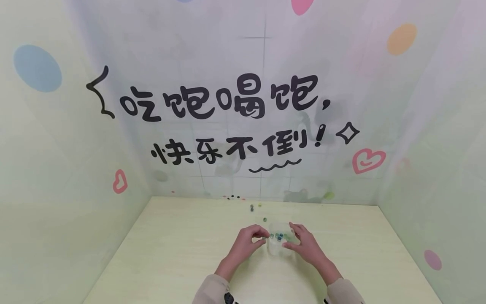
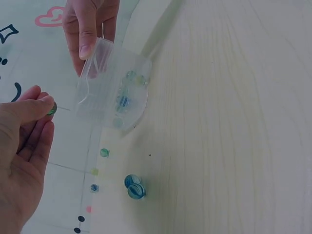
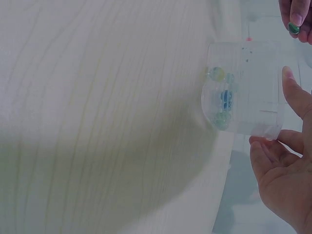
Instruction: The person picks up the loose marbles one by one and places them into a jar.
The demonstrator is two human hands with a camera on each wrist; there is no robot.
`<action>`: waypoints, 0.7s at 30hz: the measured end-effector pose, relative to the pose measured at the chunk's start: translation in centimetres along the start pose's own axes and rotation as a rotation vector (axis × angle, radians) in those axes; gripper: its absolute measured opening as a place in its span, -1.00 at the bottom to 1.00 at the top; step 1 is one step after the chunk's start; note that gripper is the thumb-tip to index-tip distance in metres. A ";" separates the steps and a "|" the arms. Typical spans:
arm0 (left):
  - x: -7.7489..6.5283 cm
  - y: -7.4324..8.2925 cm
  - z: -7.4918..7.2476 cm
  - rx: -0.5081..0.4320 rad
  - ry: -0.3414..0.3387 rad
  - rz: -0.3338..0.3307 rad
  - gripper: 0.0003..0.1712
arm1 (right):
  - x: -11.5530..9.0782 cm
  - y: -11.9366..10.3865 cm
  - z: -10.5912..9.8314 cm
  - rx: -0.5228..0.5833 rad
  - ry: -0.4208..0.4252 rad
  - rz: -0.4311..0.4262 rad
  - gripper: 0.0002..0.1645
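Observation:
In the head view my left hand (image 1: 246,244) is just left of a clear plastic container (image 1: 274,248). Its thumb and fingers pinch a green marble (image 2: 52,110), which also shows in the right wrist view. My right hand (image 1: 306,245) holds the container by its right side, thumb and fingers at the rim. Several blue, green and yellowish marbles (image 3: 225,99) lie in the bottom of the container, visible through its wall. The container stands on the pale wooden table (image 1: 171,253).
Behind the container, a green marble (image 1: 264,219), a yellow marble (image 1: 260,204) and two touching blue marbles (image 2: 135,187) lie loose near the table's back edge. A printed curtain-like backdrop (image 1: 212,181) with black lettering rises behind and at both sides.

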State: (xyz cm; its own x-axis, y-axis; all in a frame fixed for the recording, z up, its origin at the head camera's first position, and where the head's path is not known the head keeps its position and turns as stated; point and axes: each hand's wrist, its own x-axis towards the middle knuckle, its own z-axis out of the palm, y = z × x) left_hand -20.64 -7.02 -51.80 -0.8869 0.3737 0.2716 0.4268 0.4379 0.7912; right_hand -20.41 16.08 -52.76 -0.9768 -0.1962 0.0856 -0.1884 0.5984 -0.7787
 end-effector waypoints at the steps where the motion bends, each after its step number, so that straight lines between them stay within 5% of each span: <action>1: 0.1 0.0 0.0 -0.001 0.001 0.005 -0.80 | 0.0 0.0 0.0 0.000 0.000 -0.001 -0.11; 21: 1.6 1.2 1.1 -0.014 -0.037 0.018 -0.81 | -0.1 -0.3 -0.1 -0.003 0.009 -0.014 -0.12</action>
State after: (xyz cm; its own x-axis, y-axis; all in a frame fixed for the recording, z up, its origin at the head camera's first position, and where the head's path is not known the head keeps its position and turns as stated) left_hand -21.39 -5.00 -50.97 -0.8719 0.4115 0.2654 0.4397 0.4197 0.7940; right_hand -20.30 15.99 -52.51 -0.9750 -0.1973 0.1023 -0.2023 0.5979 -0.7756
